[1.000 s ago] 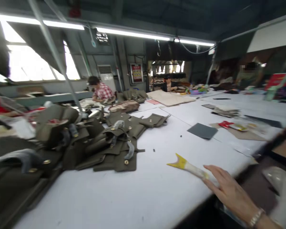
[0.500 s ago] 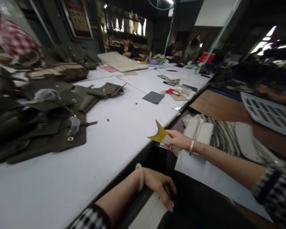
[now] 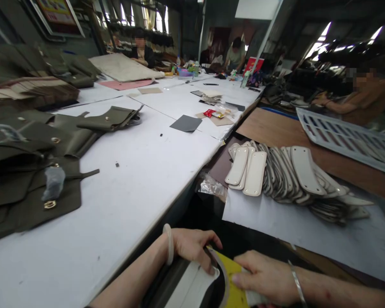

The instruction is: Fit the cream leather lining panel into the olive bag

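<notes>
Low in the view, my left hand [image 3: 194, 248], with a pale bangle at the wrist, curls its fingers over the end of a white strip [image 3: 188, 284]. The strip lies over a dark surface; its lower part is cut off by the frame. My right hand [image 3: 263, 273] pinches a yellow card-like piece [image 3: 232, 273] with a concave curved edge. That edge sits right beside the strip's rounded end, close to my left fingertips. Whether the two touch, I cannot tell.
On the right lies a row of white stitched leather pieces [image 3: 255, 173] on white paper [image 3: 244, 209]. Dark green bag parts [image 3: 28, 184] cover the left of the white table [image 3: 131, 179]. A grey sheet [image 3: 186, 123] lies farther back. A perforated tray [image 3: 346, 139] and people are beyond.
My right hand has brought the yellow piece down and toward me, from the table edge to beside my left hand. My left hand stays on the white strip. The view has turned right.
</notes>
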Demonstrator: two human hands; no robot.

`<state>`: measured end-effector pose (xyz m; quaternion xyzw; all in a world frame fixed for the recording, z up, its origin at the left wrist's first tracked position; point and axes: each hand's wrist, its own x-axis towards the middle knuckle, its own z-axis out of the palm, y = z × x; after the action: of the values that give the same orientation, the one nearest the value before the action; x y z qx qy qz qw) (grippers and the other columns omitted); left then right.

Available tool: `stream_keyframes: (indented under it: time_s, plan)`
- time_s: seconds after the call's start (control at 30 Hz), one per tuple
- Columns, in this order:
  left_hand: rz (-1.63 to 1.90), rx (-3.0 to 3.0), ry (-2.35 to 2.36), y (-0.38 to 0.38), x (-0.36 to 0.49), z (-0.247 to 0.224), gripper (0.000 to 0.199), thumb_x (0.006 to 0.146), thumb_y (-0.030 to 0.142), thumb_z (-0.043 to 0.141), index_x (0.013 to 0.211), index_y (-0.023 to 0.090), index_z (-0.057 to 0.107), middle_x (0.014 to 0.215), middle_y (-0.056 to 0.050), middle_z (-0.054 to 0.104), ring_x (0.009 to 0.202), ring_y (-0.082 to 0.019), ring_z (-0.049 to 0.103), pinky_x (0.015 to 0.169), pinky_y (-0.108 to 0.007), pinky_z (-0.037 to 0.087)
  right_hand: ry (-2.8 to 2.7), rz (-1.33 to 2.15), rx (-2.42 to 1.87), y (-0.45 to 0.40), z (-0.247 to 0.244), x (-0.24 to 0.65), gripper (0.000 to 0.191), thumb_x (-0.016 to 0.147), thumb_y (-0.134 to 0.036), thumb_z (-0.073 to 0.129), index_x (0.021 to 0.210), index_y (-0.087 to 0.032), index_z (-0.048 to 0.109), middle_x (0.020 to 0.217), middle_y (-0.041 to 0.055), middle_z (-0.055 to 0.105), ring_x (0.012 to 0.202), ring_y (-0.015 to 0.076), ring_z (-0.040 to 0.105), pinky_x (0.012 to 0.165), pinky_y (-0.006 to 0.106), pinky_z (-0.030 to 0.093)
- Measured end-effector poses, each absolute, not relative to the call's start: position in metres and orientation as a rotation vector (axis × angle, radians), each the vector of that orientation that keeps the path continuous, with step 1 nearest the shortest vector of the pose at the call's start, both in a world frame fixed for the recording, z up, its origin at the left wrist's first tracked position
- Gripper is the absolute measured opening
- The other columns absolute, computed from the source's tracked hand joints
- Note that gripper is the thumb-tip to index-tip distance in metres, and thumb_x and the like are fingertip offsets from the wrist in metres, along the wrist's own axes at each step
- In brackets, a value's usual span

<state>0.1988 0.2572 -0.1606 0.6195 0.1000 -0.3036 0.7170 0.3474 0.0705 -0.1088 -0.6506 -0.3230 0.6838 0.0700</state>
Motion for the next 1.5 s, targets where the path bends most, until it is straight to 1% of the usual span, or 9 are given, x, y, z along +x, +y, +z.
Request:
stream_keyframes:
  time_s: [0.17,0.37,0.53,0.63,0.8,1.0,1.17,1.33,1.5]
  plan:
    - [-0.679,1.409,0.229,0.257,0.2,-0.157,0.091,0.044,0.03,0.088,0.125,0.018,0.049,0.087,0.003,0.058,0.072,-0.014,0.053,0.059,-0.023,0.041,-0.921,2.107,-1.976,0.076,-0.11,0.343,0.019,0.089,-0.037,0.048,0.09,-0.018,0.052,0.05,-0.0035,0.056,0.026,0.0073,0.042,0.027,0.013,0.03]
    - [-0.652,1.459,0.218,0.258,0.198,-0.151,0.091,0.051,0.034,0.084,0.132,0.017,0.047,0.091,0.001,0.058,0.075,-0.015,0.053,0.061,-0.023,0.041,-0.915,2.091,-1.999,0.076,-0.115,0.341,0.017,0.089,-0.035,0.044,0.088,-0.019,0.051,0.05,-0.0033,0.057,0.026,0.0082,0.041,0.025,0.015,0.034]
    - [-0.649,1.532,0.201,0.26,0.198,-0.151,0.091,0.054,0.033,0.081,0.136,0.018,0.045,0.094,-0.001,0.058,0.078,-0.017,0.054,0.062,-0.023,0.041,-0.911,2.086,-1.999,0.078,-0.106,0.331,0.026,0.091,-0.039,0.042,0.092,-0.017,0.055,0.052,-0.0032,0.056,0.028,0.0069,0.039,0.029,0.015,0.035]
    - [-0.643,1.505,0.191,0.26,0.198,-0.153,0.093,0.055,0.033,0.08,0.139,0.019,0.043,0.096,-0.002,0.06,0.081,-0.02,0.057,0.064,-0.025,0.043,-0.947,2.018,-2.085,0.082,-0.095,0.322,0.03,0.091,-0.04,0.044,0.094,-0.016,0.06,0.054,-0.0024,0.055,0.034,0.0075,0.04,0.034,0.016,0.034]
    - [-0.623,1.518,0.187,0.26,0.195,-0.154,0.093,0.055,0.033,0.079,0.139,0.02,0.042,0.094,-0.003,0.064,0.086,-0.023,0.06,0.067,-0.028,0.046,-1.133,1.817,-2.106,0.082,-0.097,0.315,0.027,0.086,-0.036,0.052,0.081,-0.014,0.066,0.061,-0.0017,0.05,0.052,0.0078,0.037,0.049,0.018,0.032]
    - [-0.61,1.512,0.224,0.26,0.193,-0.154,0.095,0.056,0.029,0.077,0.142,0.02,0.038,0.093,-0.003,0.064,0.086,-0.024,0.06,0.069,-0.03,0.045,-0.951,1.857,-2.073,0.079,-0.104,0.304,0.039,0.083,-0.051,0.051,0.081,-0.014,0.062,0.068,-0.0008,0.046,0.059,0.0093,0.035,0.051,0.019,0.029]
    - [-0.575,1.48,0.223,0.259,0.193,-0.156,0.098,0.054,0.02,0.075,0.143,0.015,0.035,0.094,-0.004,0.065,0.087,-0.024,0.06,0.077,-0.034,0.045,-0.846,1.824,-1.975,0.08,-0.105,0.29,0.041,0.082,-0.056,0.051,0.081,-0.016,0.056,0.073,-0.0006,0.045,0.064,0.0093,0.034,0.056,0.019,0.029]
    - [-0.536,1.39,0.252,0.255,0.192,-0.166,0.098,0.053,0.018,0.073,0.144,0.019,0.035,0.091,-0.002,0.065,0.087,-0.023,0.059,0.068,-0.029,0.045,-0.799,1.824,-1.938,0.079,-0.11,0.288,0.047,0.082,-0.061,0.054,0.082,-0.014,0.058,0.072,-0.0011,0.044,0.062,0.008,0.032,0.055,0.017,0.03]
    - [-0.489,1.284,0.302,0.253,0.188,-0.166,0.102,0.053,0.014,0.07,0.146,0.016,0.031,0.083,0.001,0.06,0.08,-0.019,0.056,0.066,-0.028,0.042,-0.836,1.83,-1.913,0.08,-0.109,0.291,0.056,0.082,-0.068,0.053,0.083,-0.012,0.062,0.072,-0.0007,0.047,0.061,0.007,0.034,0.054,0.017,0.032]
